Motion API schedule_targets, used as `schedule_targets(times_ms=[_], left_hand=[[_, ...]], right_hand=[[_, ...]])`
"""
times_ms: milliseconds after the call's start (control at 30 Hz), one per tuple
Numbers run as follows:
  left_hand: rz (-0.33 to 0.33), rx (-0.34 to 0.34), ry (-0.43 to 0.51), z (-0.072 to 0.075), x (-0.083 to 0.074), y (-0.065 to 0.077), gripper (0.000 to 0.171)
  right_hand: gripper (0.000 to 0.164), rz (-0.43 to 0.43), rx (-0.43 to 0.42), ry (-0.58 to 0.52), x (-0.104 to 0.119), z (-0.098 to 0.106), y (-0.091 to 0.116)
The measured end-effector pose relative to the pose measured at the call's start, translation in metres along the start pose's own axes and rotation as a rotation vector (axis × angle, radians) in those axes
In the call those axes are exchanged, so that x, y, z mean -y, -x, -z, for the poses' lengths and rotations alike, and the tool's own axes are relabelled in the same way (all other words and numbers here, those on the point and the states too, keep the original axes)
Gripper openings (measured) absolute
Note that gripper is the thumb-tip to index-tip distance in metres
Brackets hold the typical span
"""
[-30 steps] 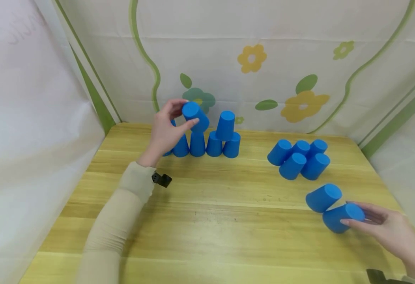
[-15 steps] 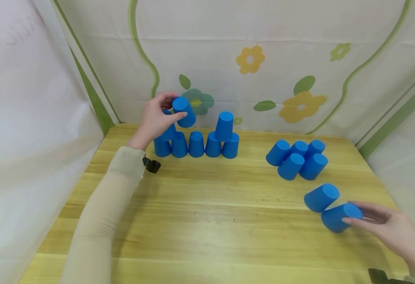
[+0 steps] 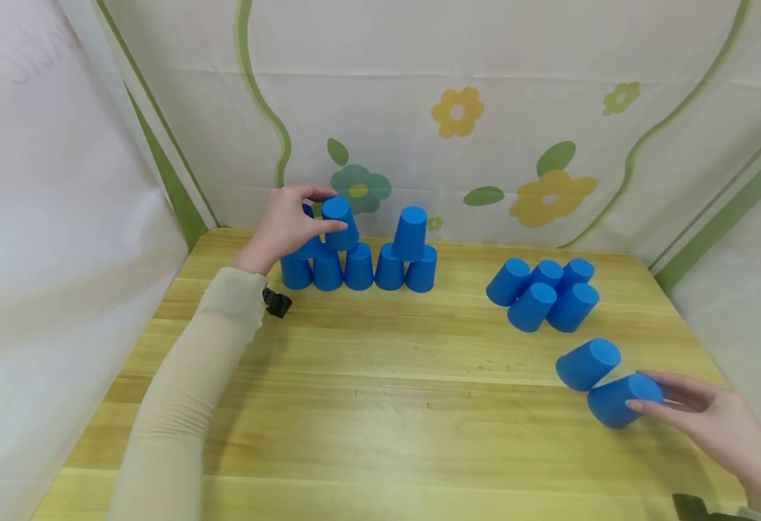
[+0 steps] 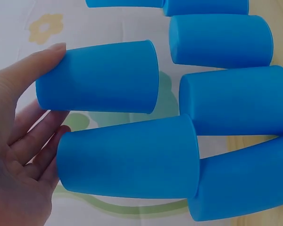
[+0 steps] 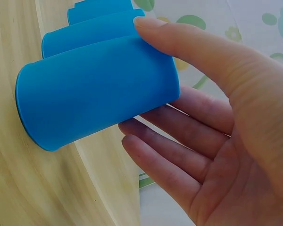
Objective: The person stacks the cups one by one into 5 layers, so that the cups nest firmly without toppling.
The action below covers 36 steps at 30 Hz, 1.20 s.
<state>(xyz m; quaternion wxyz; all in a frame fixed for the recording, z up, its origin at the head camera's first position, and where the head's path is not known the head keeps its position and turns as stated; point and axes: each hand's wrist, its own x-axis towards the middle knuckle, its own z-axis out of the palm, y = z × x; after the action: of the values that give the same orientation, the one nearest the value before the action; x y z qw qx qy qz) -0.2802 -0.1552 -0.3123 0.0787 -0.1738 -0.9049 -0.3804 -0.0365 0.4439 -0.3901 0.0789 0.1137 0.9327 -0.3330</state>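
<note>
1. We see the left grip [image 3: 289, 226] pinching the left cup [image 3: 340, 213] between thumb and fingers, its closed end up.
2. We find that cup above the second and third cups of the bottom row [image 3: 358, 269], counted from the left; from the left wrist, a gap shows between its rim and the row.
3. We count five blue cups in that row, side by side, closed ends up on the bench [image 3: 387, 441].
4. Over the row's first two cups we see the upper left cup [image 3: 305, 244], partly hidden by the left grip; over the last two stands the upper right cup [image 3: 409, 235].
5. We see the right grip [image 3: 712, 420] grasping the right cup [image 3: 618, 401], thumb on one side, fingers on the other. We cannot tell whether its rim touches the bench.
6. Just beside it we see the next cup [image 3: 585, 365], also closed end up.
7. Farther back on the right we count five more in a cluster [image 3: 532, 307], three behind and two in front.
8. Behind the bench we see a white curtain [image 3: 367, 108] printed with flowers.
</note>
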Motion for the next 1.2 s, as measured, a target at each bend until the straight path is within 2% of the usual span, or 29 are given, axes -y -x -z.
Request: schedule_targets(times_ms=[300,467,567,833,1000,1067,1200], left_hand=[[-0.035,0.018,-0.075,-0.004,0.007,-0.003,0.058],[-0.044,0.021,-0.097,-0.005,0.009,-0.004,0.058],[-0.044,0.026,-0.1,-0.005,0.01,-0.004,0.059],[-0.028,0.043,-0.106,-0.005,0.011,-0.004,0.06],[-0.023,0.051,-0.095,-0.006,0.011,-0.004,0.061],[-0.022,0.049,-0.092,-0.006,0.011,-0.004,0.061],[-0.005,0.056,-0.096,-0.006,0.01,-0.004,0.061]], right_hand=[[0.077,0.0,-0.034,0.022,0.006,0.003,0.002],[0.076,-0.013,-0.069,0.022,0.018,0.009,0.009],[0.071,0.011,-0.094,0.0,0.03,0.012,0.014],[0.056,0.198,-0.17,-0.023,0.072,0.011,0.017],[0.048,0.346,-0.224,-0.112,0.106,0.001,0.009],[0.045,0.402,-0.227,-0.155,0.121,-0.007,0.003],[0.044,0.531,-0.18,-0.2,0.146,-0.022,-0.011]])
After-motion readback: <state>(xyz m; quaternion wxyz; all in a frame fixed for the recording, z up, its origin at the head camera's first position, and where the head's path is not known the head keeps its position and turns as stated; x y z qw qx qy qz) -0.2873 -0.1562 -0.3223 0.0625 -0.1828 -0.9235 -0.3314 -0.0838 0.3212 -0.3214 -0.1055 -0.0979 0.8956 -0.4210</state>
